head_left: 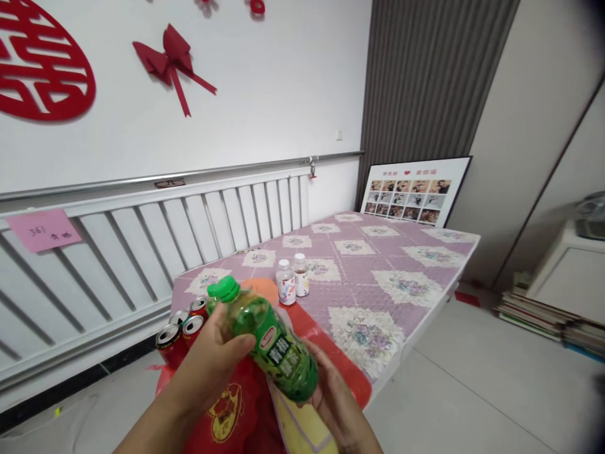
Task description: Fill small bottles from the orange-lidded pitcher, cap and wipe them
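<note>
My left hand [221, 343] is closed round the upper part of a green plastic drink bottle [278, 350] with a bright green cap. Its base rests against my right hand [331, 394], whose fingers curl round the lower end. The bottle is tilted, cap to the upper left, above a red bag [255, 416] with a gold print. Behind its cap shows another green cap [212, 290]; what lies under that is mostly hidden. Left of my hands stand several red drink cans [171, 343] with opened tops. Yellow cloth or paper [302, 425] lies beneath the bottle.
Two small clear bottles [286, 282] with white caps stand beyond, near an orange item [259, 289]. A purple floral cloth [354, 274] covers the table, with a red sheet [316, 331] on it. A white radiator [189, 227] runs along the wall; a framed photo board [411, 189] leans behind.
</note>
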The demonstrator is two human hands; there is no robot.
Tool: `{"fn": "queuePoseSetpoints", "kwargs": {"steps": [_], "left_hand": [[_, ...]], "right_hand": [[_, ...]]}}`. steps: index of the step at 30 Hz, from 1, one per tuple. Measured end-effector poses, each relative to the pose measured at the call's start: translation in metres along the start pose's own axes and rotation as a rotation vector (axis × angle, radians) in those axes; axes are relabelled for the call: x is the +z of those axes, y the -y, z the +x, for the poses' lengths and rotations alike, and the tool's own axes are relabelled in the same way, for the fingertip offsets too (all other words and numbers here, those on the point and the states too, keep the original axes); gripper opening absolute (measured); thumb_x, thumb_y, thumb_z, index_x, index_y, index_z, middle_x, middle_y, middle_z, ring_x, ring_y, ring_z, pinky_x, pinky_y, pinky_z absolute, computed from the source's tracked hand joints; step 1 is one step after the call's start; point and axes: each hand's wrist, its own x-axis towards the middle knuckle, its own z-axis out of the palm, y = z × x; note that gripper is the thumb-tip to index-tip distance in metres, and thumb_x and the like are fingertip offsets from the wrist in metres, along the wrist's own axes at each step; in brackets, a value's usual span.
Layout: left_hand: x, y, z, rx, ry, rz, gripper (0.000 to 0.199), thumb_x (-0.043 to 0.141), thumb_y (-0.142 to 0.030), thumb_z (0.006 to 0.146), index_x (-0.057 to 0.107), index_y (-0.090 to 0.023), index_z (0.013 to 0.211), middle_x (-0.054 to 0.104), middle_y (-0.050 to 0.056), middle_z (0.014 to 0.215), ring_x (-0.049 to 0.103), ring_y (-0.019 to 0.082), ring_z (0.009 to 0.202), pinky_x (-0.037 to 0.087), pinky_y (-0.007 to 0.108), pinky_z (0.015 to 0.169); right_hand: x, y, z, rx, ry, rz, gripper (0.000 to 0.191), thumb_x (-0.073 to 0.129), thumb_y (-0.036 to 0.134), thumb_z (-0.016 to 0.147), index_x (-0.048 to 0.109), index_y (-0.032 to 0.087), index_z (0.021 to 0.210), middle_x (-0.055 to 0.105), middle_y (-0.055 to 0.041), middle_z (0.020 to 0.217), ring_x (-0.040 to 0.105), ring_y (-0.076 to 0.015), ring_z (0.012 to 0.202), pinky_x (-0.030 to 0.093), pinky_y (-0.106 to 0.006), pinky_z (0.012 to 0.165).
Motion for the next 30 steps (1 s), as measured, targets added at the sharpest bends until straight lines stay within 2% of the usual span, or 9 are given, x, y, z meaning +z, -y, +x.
{"fn": "queuePoseSetpoints", "kwargs": {"steps": [4, 7, 12, 16, 18, 21, 23, 26, 30], "left_hand": [[0.031, 0.013, 0.024, -0.038, 0.098, 0.074, 0.06, 0.082, -0.03, 0.069, 0.052, -0.022, 0.12, 0.069, 0.007, 0.108, 0.066, 0.024, 0.096, 0.052, 0.033, 0.081], [0.049, 0.023, 0.041, -0.053, 0.186, 0.135, 0.057, 0.08, -0.026, 0.07, 0.05, -0.022, 0.118, 0.068, 0.004, 0.1, 0.064, 0.02, 0.092, 0.051, 0.032, 0.082], [0.059, 0.039, 0.077, -0.085, 0.371, 0.18, 0.056, 0.079, -0.025, 0.072, 0.049, -0.021, 0.119, 0.066, 0.005, 0.105, 0.063, 0.022, 0.1, 0.048, 0.039, 0.093], [0.059, 0.03, 0.107, -0.062, 0.405, 0.33, 0.052, 0.077, -0.027, 0.072, 0.053, -0.021, 0.119, 0.061, 0.01, 0.126, 0.057, 0.026, 0.117, 0.045, 0.042, 0.101], [0.061, 0.02, 0.122, -0.058, 0.307, 0.436, 0.048, 0.07, -0.029, 0.078, 0.052, -0.023, 0.122, 0.059, 0.011, 0.131, 0.059, 0.026, 0.115, 0.047, 0.043, 0.097], [0.067, 0.006, 0.142, -0.06, 0.306, 0.636, 0.04, 0.065, -0.028, 0.08, 0.057, -0.018, 0.117, 0.064, 0.013, 0.121, 0.061, 0.025, 0.106, 0.049, 0.042, 0.092], [0.071, 0.003, 0.154, -0.009, 0.324, 0.767, 0.039, 0.065, -0.029, 0.079, 0.059, -0.019, 0.116, 0.066, 0.011, 0.114, 0.062, 0.024, 0.102, 0.049, 0.039, 0.088], [0.078, 0.002, 0.169, 0.101, 0.389, 0.964, 0.033, 0.066, -0.03, 0.076, 0.063, -0.019, 0.107, 0.067, 0.007, 0.105, 0.062, 0.022, 0.097, 0.049, 0.035, 0.084], [0.089, 0.004, 0.181, 0.134, 0.437, 1.142, 0.025, 0.066, -0.032, 0.074, 0.065, -0.019, 0.095, 0.068, 0.005, 0.097, 0.061, 0.021, 0.089, 0.048, 0.032, 0.077]], "right_hand": [[-0.003, 0.011, -0.004, -0.015, -0.006, 0.145, 0.06, 0.066, 0.071, 0.072, 0.07, 0.027, 0.113, 0.071, -0.011, 0.11, 0.068, -0.0237, 0.081, 0.053, -0.027, 0.051], [-0.009, 0.017, -0.002, -0.036, -0.09, 0.194, 0.054, 0.071, 0.066, 0.072, 0.072, 0.022, 0.104, 0.075, -0.0108, 0.096, 0.069, -0.0212, 0.073, 0.051, -0.024, 0.049], [-0.015, 0.022, 0.008, -0.085, -0.274, 0.262, 0.046, 0.083, 0.052, 0.067, 0.07, 0.022, 0.099, 0.074, -0.0048, 0.079, 0.066, -0.0166, 0.063, 0.048, -0.022, 0.046], [-0.024, 0.027, 0.015, -0.125, -0.379, 0.269, 0.052, 0.086, 0.049, 0.065, 0.065, 0.024, 0.106, 0.074, -0.0027, 0.086, 0.066, -0.0164, 0.064, 0.049, -0.022, 0.045], [-0.028, 0.031, 0.018, -0.135, -0.411, 0.278, 0.056, 0.086, 0.049, 0.063, 0.063, 0.025, 0.108, 0.074, -0.0029, 0.088, 0.066, -0.0167, 0.065, 0.051, -0.023, 0.046], [-0.033, 0.038, 0.022, -0.16, -0.455, 0.289, 0.061, 0.088, 0.049, 0.06, 0.062, 0.024, 0.109, 0.074, -0.0022, 0.084, 0.065, -0.0157, 0.06, 0.051, -0.023, 0.045], [-0.036, 0.042, 0.024, -0.183, -0.479, 0.279, 0.064, 0.089, 0.048, 0.059, 0.061, 0.025, 0.111, 0.074, -0.0014, 0.083, 0.065, -0.0151, 0.058, 0.05, -0.022, 0.044], [-0.04, 0.046, 0.026, -0.202, -0.502, 0.255, 0.064, 0.089, 0.047, 0.058, 0.06, 0.026, 0.111, 0.074, -0.0008, 0.085, 0.066, -0.0146, 0.058, 0.05, -0.021, 0.044], [-0.045, 0.047, 0.028, -0.196, -0.522, 0.275, 0.056, 0.088, 0.048, 0.059, 0.062, 0.025, 0.103, 0.073, 0.0008, 0.08, 0.064, -0.0124, 0.056, 0.051, -0.02, 0.044]]}}
